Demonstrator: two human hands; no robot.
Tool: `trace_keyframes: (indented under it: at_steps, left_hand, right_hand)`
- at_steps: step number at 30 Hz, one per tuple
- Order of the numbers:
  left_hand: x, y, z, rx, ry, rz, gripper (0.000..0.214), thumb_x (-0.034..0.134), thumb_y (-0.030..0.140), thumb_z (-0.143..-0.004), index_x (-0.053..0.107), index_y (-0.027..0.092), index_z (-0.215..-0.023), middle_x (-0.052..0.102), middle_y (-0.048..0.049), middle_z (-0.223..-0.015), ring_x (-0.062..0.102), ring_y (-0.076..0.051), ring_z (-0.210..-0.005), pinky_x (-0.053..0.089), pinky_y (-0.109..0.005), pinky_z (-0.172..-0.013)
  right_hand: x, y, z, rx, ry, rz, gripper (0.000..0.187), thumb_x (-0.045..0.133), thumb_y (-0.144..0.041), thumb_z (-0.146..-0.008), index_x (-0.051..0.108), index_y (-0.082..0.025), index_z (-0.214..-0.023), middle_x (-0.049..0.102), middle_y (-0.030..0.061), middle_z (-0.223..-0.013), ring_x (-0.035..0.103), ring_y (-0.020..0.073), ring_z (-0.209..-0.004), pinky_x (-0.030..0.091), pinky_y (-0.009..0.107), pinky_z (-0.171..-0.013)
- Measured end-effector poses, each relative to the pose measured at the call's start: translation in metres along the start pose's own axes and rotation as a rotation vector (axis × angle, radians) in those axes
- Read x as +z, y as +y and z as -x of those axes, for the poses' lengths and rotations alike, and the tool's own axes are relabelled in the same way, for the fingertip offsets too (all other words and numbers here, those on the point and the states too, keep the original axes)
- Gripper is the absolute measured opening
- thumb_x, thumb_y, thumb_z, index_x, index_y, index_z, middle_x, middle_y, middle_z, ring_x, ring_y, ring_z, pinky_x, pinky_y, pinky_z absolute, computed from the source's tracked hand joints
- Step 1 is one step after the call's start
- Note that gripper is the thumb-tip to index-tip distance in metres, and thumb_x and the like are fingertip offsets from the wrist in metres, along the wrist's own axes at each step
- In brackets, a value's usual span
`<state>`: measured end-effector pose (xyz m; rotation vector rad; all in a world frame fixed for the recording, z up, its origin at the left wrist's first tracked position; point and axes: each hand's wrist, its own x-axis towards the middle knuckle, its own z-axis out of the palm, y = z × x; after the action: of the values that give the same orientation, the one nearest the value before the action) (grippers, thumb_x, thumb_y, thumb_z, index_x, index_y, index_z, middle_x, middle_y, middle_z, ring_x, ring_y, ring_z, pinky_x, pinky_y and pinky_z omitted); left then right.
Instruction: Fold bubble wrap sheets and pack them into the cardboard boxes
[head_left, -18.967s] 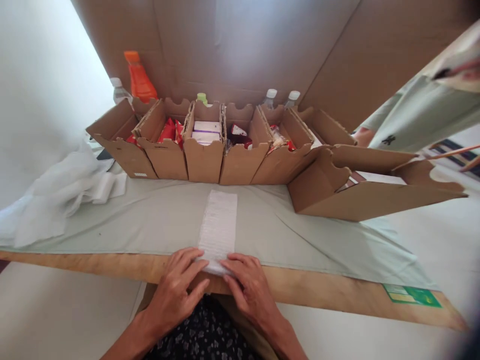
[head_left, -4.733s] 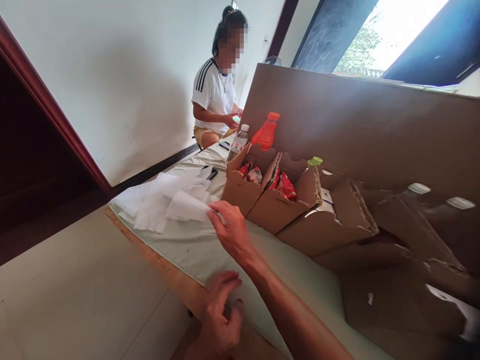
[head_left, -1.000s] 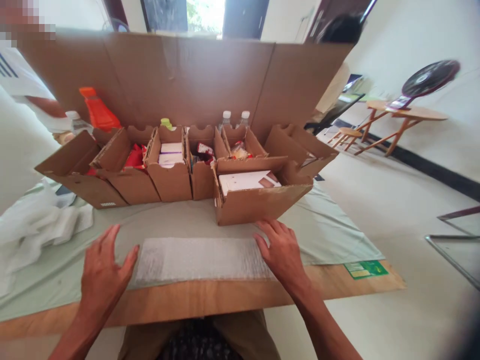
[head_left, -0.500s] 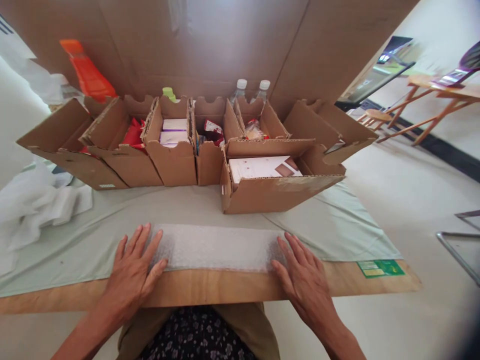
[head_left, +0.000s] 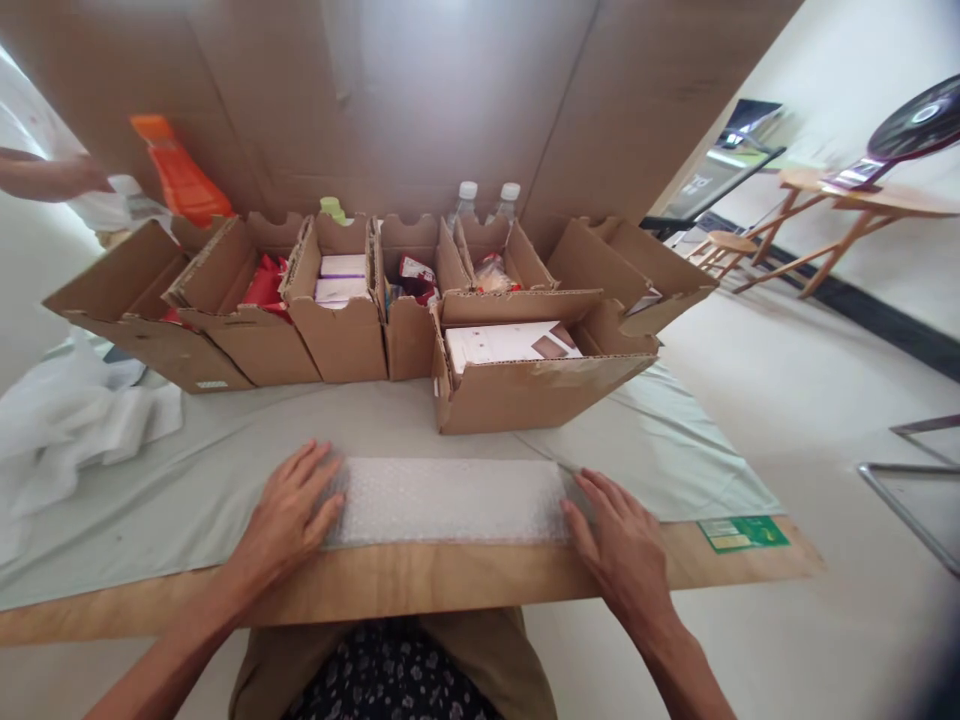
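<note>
A strip of bubble wrap point(head_left: 448, 500) lies flat and crosswise near the table's front edge. My left hand point(head_left: 289, 512) rests open on its left end, fingers spread. My right hand point(head_left: 624, 545) lies open at its right end, fingertips on the wrap's edge. Just behind the wrap stands a cardboard tray point(head_left: 525, 388) with a white box point(head_left: 510, 343) inside it.
A row of cardboard trays point(head_left: 330, 335) holding red packets and white boxes lines the back, with bottles point(head_left: 180, 180) and a tall cardboard wall behind. Crumpled white wrap point(head_left: 75, 425) lies at left. Another person's arm point(head_left: 45, 178) shows at far left. A green cloth point(head_left: 660, 450) covers the table.
Both hands slid slightly inward along the wrap's ends; the left hand now sits higher on the wrap's left end. The view shifted a little.
</note>
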<state>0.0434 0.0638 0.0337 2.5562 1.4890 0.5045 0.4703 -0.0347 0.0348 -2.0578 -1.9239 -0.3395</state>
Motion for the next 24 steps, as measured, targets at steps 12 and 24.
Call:
trace_keyframes:
  at_steps: [12, 24]
  left_hand:
    - [-0.038, 0.012, 0.080, -0.481, -0.020, 0.394, 0.043, 0.063, 0.052, -0.083, 0.066, 0.027, -0.119, 0.081, -0.0021, -0.091, 0.078, -0.025, -0.085, 0.062, -0.031, -0.076]
    - [-0.046, 0.030, 0.142, -0.969, -0.068, 1.064, 0.057, 0.069, 0.067, -0.079, 0.079, 0.024, -0.115, 0.078, -0.0082, -0.118, 0.072, -0.030, -0.109, 0.060, -0.038, -0.093]
  right_hand:
    - [-0.046, -0.130, -0.037, -0.405, 0.214, -0.441, 0.021, 0.046, -0.009, -0.100, 0.063, -0.020, -0.099, 0.073, 0.0049, -0.087, 0.064, 0.0180, -0.075, 0.046, 0.031, -0.072]
    - [-0.039, -0.185, -0.090, -0.569, 0.116, -0.556, 0.035, 0.052, -0.016, -0.100, 0.060, -0.020, -0.133, 0.063, 0.0131, -0.140, 0.053, 0.0258, -0.132, 0.046, 0.044, -0.106]
